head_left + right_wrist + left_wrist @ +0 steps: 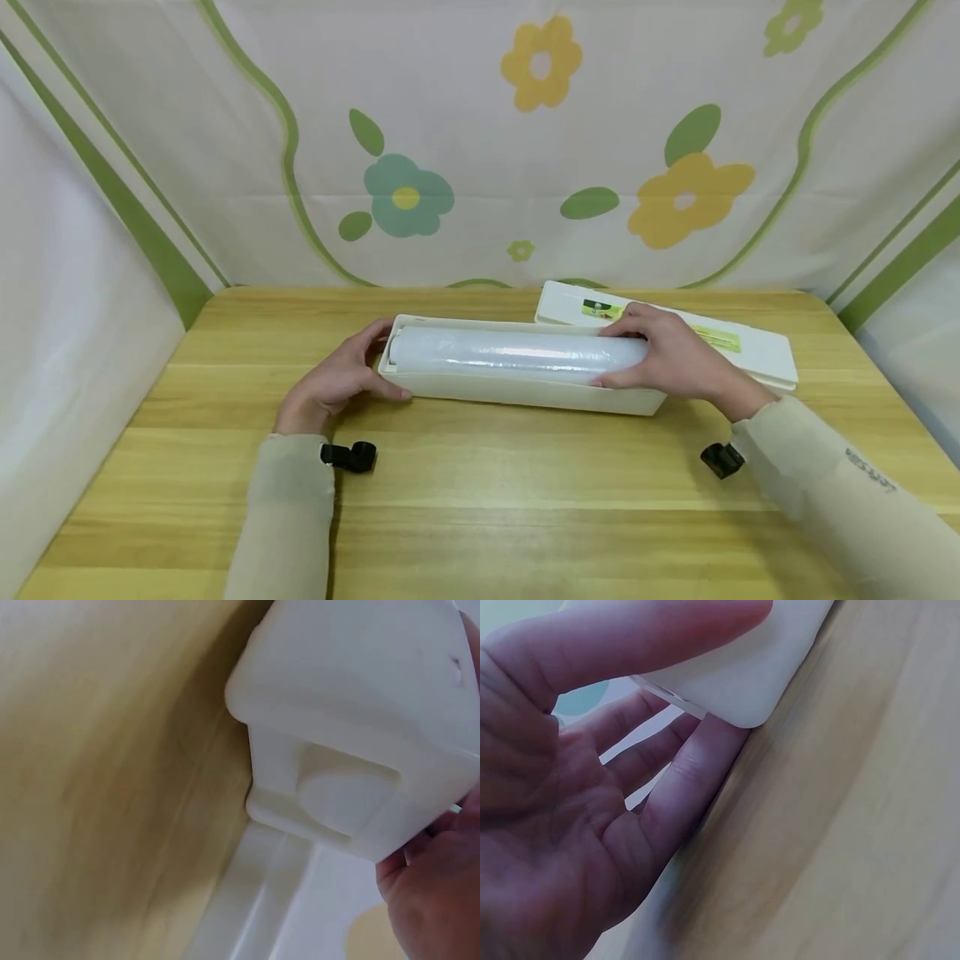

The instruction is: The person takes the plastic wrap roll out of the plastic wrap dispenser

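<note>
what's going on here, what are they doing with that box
A person has both hands at a long white box on the wooden table. The left hand holds its left end, while the right hand straddles the plastic-looking roll near its right end. The roll lies inside the box; what looks like the lid lies behind, off the box.

Right hand (442, 896) gripped white box (349, 682), recessed end (345, 791) faced camera, white lid (251, 896) lay beyond, wooden table (90, 787) alongside
</note>
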`<state>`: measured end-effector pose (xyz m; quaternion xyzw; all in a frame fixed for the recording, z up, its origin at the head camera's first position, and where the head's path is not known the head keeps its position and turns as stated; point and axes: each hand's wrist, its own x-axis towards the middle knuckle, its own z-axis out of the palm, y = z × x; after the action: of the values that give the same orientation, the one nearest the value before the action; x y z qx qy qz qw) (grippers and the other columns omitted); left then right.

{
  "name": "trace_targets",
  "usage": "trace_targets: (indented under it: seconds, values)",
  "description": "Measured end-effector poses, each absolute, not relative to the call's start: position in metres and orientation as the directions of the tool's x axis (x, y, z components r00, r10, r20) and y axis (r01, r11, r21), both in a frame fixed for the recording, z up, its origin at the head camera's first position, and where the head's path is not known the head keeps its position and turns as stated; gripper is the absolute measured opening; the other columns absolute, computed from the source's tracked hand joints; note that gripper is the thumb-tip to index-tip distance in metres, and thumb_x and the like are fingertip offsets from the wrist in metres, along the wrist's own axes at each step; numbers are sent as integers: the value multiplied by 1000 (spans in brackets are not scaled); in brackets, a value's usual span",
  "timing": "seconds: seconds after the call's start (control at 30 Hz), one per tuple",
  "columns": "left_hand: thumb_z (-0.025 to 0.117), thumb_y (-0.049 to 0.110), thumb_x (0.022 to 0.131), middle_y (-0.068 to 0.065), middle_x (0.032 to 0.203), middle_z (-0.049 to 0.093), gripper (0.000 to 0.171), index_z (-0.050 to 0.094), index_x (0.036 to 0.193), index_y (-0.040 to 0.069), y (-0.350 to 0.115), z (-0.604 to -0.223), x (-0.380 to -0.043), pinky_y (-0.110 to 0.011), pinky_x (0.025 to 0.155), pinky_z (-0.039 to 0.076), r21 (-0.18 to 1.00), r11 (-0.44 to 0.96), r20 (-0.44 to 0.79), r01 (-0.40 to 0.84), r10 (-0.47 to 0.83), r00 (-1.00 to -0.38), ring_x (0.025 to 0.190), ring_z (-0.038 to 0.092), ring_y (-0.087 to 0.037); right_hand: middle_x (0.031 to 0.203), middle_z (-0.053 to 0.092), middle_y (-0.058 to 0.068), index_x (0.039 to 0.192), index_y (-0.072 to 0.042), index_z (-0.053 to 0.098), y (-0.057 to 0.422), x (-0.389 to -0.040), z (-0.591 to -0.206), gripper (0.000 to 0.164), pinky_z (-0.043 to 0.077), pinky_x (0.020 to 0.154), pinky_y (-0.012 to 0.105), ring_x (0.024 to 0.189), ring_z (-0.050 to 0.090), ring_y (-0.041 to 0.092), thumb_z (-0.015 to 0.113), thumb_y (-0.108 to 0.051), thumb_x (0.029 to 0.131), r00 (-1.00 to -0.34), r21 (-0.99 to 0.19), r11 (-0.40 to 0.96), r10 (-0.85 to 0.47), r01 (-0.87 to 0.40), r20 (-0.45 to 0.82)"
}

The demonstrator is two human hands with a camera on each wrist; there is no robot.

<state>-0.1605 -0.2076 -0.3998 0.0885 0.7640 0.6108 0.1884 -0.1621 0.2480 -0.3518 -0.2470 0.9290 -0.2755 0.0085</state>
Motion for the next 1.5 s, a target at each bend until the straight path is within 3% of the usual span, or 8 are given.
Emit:
trace_targets:
  seconds: [0.33,0.73,1.17,1.5]
  values:
    - [93,-12,68,-17,157,48,109,42,162,12,-206,-397,-160,-29,98,55,966,243,-177,-91,365,-914,134,49,-36,108,69,1,119,-12,81,248,-165,-346,58,50,78,28,92,58,18,98,-46,76,-883,-536,733,-466,-419,53]
    - [92,-12,70,-17,158,47,109,41,163,13,-203,-396,-159,-28,99,54,963,253,-189,-97,372,-909,135,49,-35,103,65,-3,117,-15,81,252,-165,-347,53,45,73,25,86,54,15,98,-45,77,-866,-537,711,-493,-454,79]
    - [92,-13,70,-16,159,45,111,39,164,14,-207,-395,-157,-29,99,54,962,249,-199,-112,355,-913,136,47,-36,100,64,-3,109,-20,79,245,-164,-335,47,47,71,28,84,57,18,98,-48,76,-868,-542,714,-493,-442,58]
    - [92,-12,69,-17,160,45,112,40,164,14,-205,-394,-157,-30,100,52,962,249,-196,-108,361,-912,135,47,-36,109,65,-5,112,-19,76,243,-154,-317,57,51,79,31,89,61,12,96,-57,74,-858,-437,754,-507,-490,86]
